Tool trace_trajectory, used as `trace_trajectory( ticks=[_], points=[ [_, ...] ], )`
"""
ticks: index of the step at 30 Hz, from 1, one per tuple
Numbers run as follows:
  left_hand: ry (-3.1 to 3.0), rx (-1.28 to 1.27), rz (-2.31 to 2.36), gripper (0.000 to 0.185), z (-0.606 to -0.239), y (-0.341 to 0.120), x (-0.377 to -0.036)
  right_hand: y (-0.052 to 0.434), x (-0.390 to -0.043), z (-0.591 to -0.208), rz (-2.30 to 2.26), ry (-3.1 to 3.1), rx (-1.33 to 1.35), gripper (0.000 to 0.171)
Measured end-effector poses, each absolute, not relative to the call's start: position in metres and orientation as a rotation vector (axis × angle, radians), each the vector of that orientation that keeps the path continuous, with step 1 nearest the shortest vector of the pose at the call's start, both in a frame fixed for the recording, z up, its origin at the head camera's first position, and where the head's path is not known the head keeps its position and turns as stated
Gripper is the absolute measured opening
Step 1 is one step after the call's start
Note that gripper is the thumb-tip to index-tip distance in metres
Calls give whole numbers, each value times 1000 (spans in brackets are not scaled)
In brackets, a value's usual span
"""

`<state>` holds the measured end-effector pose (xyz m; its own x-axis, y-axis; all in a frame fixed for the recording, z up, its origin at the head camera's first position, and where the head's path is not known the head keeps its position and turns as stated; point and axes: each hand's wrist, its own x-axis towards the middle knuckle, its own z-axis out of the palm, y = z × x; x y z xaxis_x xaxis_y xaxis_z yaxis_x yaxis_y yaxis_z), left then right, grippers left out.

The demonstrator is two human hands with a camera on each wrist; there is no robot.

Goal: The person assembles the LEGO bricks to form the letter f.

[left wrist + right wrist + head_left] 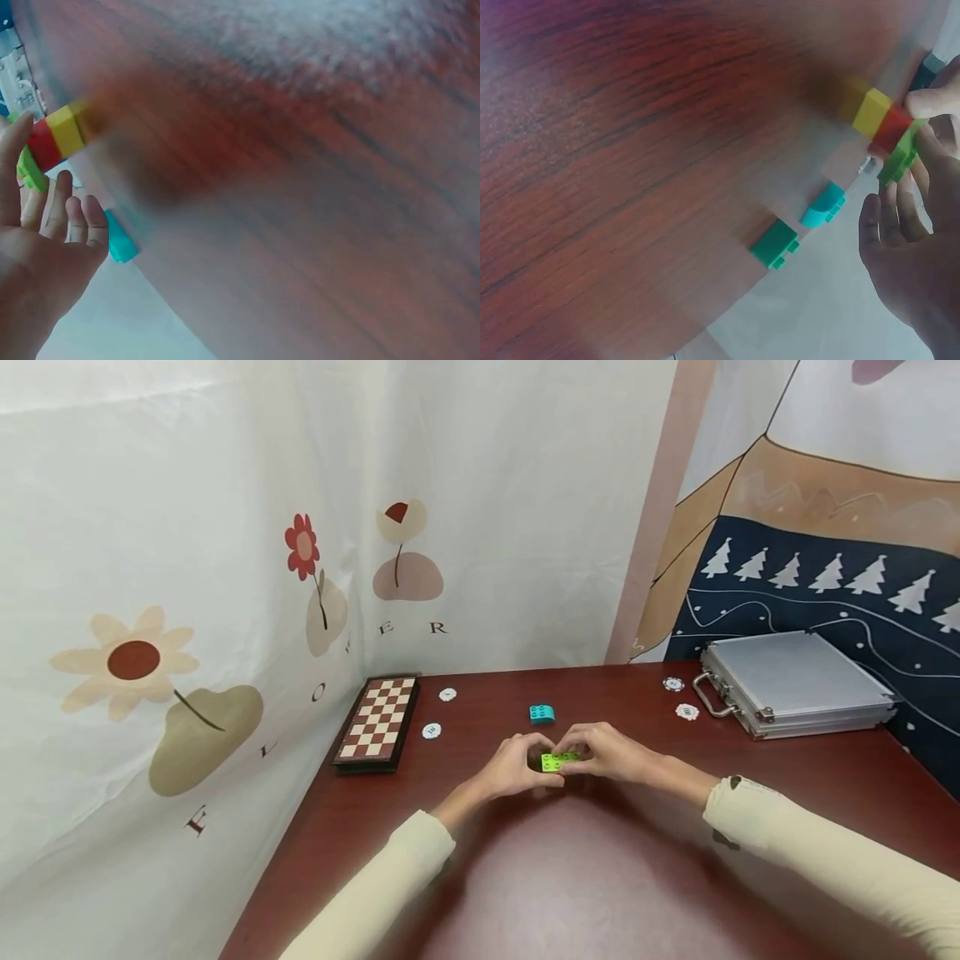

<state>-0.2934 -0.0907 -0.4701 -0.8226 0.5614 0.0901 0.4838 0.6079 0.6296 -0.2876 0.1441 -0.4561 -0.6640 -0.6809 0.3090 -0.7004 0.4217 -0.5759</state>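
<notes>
at nine o'clock of the hands a flat chequered chessboard (377, 722) lies on the glossy reddish wood-grain table (600, 877), with round white chips (431, 731) just beside it. at centre the left hand (517, 768) and right hand (611, 753) meet, fingers curled and pinching a studded lime-green brick (558, 762) atop a stack of red (895, 127) and yellow (871, 111) plastic blocks. a rounded teal brick (542, 713) sits at twelve o'clock. a ribbed aluminium case (795, 681) rests at two o'clock.
</notes>
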Motion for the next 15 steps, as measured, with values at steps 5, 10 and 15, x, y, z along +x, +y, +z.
trace_trajectory(
  ticks=[5, 10, 15],
  points=[
    [2730, 926, 1036, 46, -462, -91, -293, 150, -290, -448, 1109, -2566, 1297, 29],
    [2729, 977, 1030, 42, -459, -91, -295, 164, -300, -439, 1099, -2547, 1214, 26],
    [2735, 956, 992, 38, -462, -91, -294, 184, -318, -443, 1060, -2574, 1099, 25]
  ],
)
